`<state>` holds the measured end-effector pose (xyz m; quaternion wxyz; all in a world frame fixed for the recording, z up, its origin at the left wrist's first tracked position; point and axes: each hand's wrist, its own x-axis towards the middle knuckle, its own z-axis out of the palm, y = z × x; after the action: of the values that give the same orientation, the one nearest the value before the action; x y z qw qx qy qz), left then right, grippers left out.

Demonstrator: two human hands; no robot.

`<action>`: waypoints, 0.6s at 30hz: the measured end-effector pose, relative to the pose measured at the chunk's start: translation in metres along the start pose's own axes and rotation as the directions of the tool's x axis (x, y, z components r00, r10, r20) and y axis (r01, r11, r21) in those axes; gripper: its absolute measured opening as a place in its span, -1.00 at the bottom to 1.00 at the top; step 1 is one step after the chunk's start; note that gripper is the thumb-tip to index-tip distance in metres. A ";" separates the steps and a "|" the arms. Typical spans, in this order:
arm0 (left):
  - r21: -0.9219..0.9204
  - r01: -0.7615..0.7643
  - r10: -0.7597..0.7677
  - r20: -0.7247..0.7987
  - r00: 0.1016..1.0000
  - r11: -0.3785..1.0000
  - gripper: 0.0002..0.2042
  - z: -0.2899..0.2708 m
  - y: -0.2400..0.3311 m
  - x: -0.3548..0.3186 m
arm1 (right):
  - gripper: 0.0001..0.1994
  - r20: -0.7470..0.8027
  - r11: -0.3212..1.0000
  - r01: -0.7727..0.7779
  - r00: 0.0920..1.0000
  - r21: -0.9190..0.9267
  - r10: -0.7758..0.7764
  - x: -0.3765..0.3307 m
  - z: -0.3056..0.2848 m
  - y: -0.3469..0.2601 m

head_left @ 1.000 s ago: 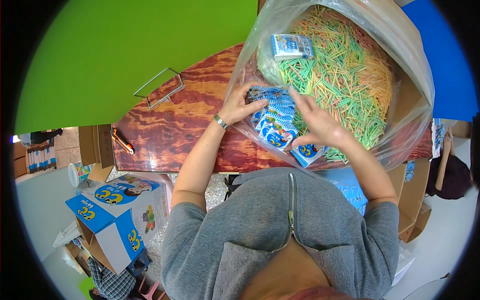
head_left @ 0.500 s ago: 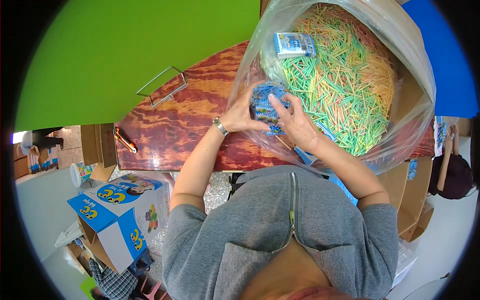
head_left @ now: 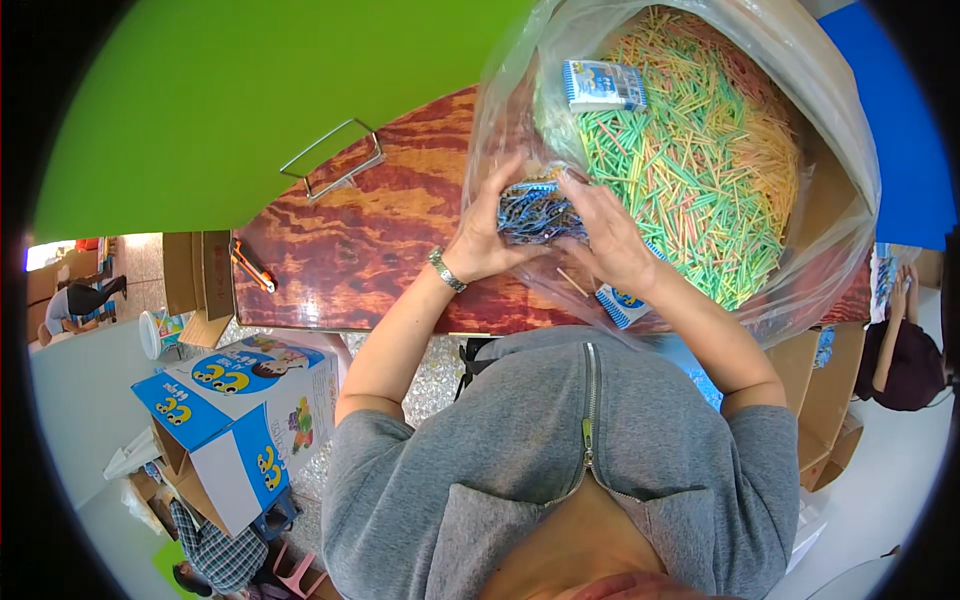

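Between my two hands is a bundle of small blue packets [head_left: 541,213], their crimped edges bunched together. My left hand [head_left: 484,228] wraps its left side, and my right hand [head_left: 612,232] closes on its right side. The bundle is over the near left part of a big clear plastic bag [head_left: 508,125]. Inside the bag lies a heap of thin pastel sticks [head_left: 690,170], green, yellow, pink and orange. A white and blue packet [head_left: 605,86] rests on the heap's far left. Another blue and white packet [head_left: 622,304] lies below my right wrist, near a loose stick [head_left: 572,282].
The red-brown wooden table [head_left: 345,255] carries a bent wire frame [head_left: 335,160] and an orange box cutter [head_left: 253,266] to the left. A blue and white carton [head_left: 240,420] stands left of me. Other people are at work at both sides, one in a dark top [head_left: 905,355].
The packet bundle has turned in my hands, now showing its packed edges instead of its printed side. My right fingers have shifted from across its front to its right side.
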<state>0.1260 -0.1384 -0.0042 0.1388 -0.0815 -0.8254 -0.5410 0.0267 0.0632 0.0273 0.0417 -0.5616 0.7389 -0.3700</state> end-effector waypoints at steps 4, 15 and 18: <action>0.082 0.010 -0.011 0.009 1.000 0.997 0.15 -0.006 -0.024 -0.007 | 0.00 0.074 0.984 0.119 0.991 -0.134 -0.110 0.000 0.016 0.013; 0.026 0.108 -0.108 0.006 0.994 0.994 0.21 -0.004 -0.046 -0.002 | 0.05 0.178 0.949 -0.237 0.963 0.209 0.201 0.040 0.012 0.023; -0.091 0.134 -0.135 0.001 0.991 0.987 0.24 -0.006 -0.046 -0.003 | 0.02 0.109 0.989 -0.063 0.993 0.135 0.048 0.040 0.011 0.022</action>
<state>0.1164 -0.1627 -0.0425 0.1004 -0.0305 -0.8031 -0.5865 -0.0006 0.0251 0.0202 0.1295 -0.5553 0.7237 -0.3887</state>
